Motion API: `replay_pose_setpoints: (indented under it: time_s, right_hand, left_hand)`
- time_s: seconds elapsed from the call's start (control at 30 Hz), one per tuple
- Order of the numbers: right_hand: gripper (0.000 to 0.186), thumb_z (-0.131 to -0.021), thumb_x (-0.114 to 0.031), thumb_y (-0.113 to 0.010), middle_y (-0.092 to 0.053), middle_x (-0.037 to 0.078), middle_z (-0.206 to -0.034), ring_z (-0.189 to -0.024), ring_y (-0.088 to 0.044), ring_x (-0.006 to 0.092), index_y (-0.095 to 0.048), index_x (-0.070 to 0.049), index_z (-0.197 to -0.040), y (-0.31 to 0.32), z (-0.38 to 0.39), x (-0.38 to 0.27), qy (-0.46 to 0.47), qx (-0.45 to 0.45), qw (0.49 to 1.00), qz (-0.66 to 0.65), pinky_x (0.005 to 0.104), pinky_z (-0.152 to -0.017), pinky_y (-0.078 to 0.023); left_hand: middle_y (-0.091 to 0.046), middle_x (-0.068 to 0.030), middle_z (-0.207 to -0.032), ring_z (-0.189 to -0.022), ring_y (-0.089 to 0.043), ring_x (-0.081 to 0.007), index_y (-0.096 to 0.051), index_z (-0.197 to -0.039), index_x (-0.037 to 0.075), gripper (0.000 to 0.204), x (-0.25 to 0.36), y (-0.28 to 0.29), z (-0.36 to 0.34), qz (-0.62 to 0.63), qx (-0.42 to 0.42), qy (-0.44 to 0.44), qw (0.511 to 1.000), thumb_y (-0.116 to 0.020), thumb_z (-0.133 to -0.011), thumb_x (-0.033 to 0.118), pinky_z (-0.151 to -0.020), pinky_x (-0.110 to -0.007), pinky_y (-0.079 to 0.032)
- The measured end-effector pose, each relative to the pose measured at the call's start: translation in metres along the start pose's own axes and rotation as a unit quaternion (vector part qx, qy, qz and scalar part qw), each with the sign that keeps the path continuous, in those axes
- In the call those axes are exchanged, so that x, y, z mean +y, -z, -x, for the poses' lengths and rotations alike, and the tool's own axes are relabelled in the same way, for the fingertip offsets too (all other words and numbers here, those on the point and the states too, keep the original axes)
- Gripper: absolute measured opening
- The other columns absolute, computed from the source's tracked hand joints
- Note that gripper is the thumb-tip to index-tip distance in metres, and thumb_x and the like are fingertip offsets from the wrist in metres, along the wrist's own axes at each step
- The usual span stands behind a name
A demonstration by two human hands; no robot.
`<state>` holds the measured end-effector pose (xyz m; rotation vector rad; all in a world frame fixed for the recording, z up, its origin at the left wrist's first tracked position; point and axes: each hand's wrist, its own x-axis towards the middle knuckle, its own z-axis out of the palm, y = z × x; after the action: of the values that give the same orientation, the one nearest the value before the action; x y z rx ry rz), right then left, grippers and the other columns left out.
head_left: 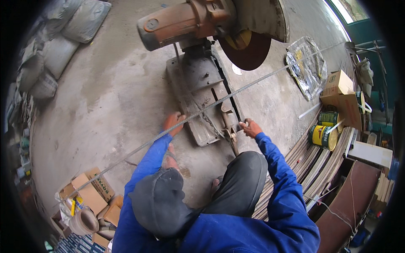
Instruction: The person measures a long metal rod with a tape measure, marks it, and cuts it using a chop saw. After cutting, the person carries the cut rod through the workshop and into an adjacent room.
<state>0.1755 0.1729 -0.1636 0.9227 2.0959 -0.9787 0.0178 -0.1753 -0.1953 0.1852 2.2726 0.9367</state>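
A long ribbed steel bar [265, 78] lies diagonally across the base [185, 97] of a chop saw, whose orange motor [177, 25] and dark cutting disc [249, 55] are raised above it. My left hand [172, 123] has its fingers closed around the bar just left of the base. My right hand [251, 128] is at the base's right side, beside the clamp [228, 122], fingers curled; what they grip is too small to make out. My knees are bent below the saw.
Stacked sacks [84, 23] line the upper left. Cartons [88, 189] and buckets [84, 219] sit at lower left. Right are crumpled plastic sheeting [306, 67], paint cans [320, 135], boxes [341, 109], long rods [295, 164] and a brown panel [350, 198].
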Motion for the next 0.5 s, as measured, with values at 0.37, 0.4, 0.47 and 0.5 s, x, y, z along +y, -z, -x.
replay_pose_setpoints:
  time_s: [0.37,0.4,0.47,0.5]
  right_hand:
    - [0.056,-0.090,-0.044,-0.055,-0.062,0.029,-0.108,-0.103,-0.061,0.0412,-0.056,0.004,-0.119,-0.016,0.059,-0.151,0.329,-0.106,0.936,0.062,0.0445,-0.089,-0.047]
    - [0.057,-0.090,-0.045,-0.055,-0.063,0.030,-0.107,-0.102,-0.061,0.0410,-0.056,0.005,-0.119,-0.023,0.057,-0.158,0.329,-0.082,0.935,0.099,0.0443,-0.088,-0.047]
    - [0.060,-0.090,-0.046,-0.056,-0.063,0.030,-0.103,-0.101,-0.062,0.0404,-0.055,0.006,-0.119,-0.035,0.053,-0.164,0.317,-0.056,0.931,0.170,0.0440,-0.088,-0.047]
    - [0.059,-0.089,-0.046,-0.056,-0.063,0.031,-0.102,-0.101,-0.061,0.0419,-0.056,0.007,-0.116,-0.038,0.049,-0.166,0.303,-0.031,0.935,0.179,0.0448,-0.088,-0.047]
  left_hand:
    - [-0.061,-0.0120,-0.096,-0.082,-0.062,-0.0200,-0.043,-0.135,0.001,0.054,-0.047,0.082,0.197,0.569,0.012,0.078,0.819,-0.060,-0.093,0.030,-0.072,-0.032,-0.052]
    - [-0.061,-0.0130,-0.098,-0.084,-0.062,-0.0208,-0.041,-0.137,0.002,0.055,-0.048,0.085,0.206,0.608,0.041,0.070,0.790,-0.059,-0.092,0.029,-0.073,-0.032,-0.052]
    - [-0.059,-0.0136,-0.102,-0.089,-0.062,-0.0228,-0.041,-0.137,0.002,0.055,-0.052,0.093,0.219,0.646,0.096,0.046,0.756,-0.059,-0.092,0.029,-0.074,-0.035,-0.052]
    - [-0.059,-0.0140,-0.104,-0.091,-0.061,-0.0238,-0.041,-0.138,0.003,0.055,-0.054,0.097,0.223,0.663,0.118,0.033,0.738,-0.059,-0.092,0.028,-0.075,-0.036,-0.052]
